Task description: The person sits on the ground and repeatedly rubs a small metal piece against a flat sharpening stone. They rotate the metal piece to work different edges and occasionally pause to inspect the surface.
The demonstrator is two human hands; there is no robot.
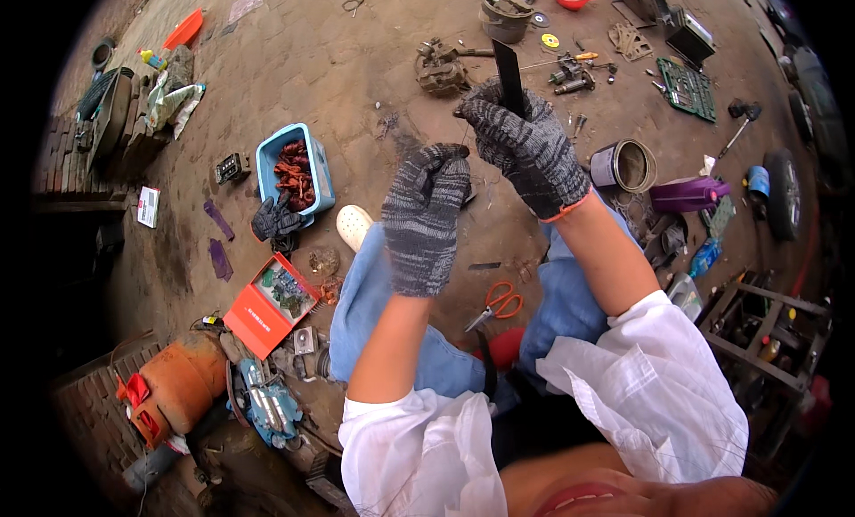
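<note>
Both my hands wear grey-and-black knit gloves and are raised in front of my knees, close together. My right hand [529,147] is closed round a flat black strip [508,76], which sticks up above the fist. My left hand [422,221] is closed with its fingertips pinched near the right hand's fingers. A thin dark line, perhaps wire, shows between the fingertips; what the left fingers hold is too small to make out. On the ground between my legs lie orange-handled scissors [504,301] and a short dark strip [484,266].
A blue bin of reddish coils [326,174] and an open red box [260,314] stand left. An orange gas cylinder [191,374] lies lower left. Rightward are an open tin can [604,168], a purple jug [684,195] and a green socket set [688,89]. Ahead sits a greasy metal part [440,70].
</note>
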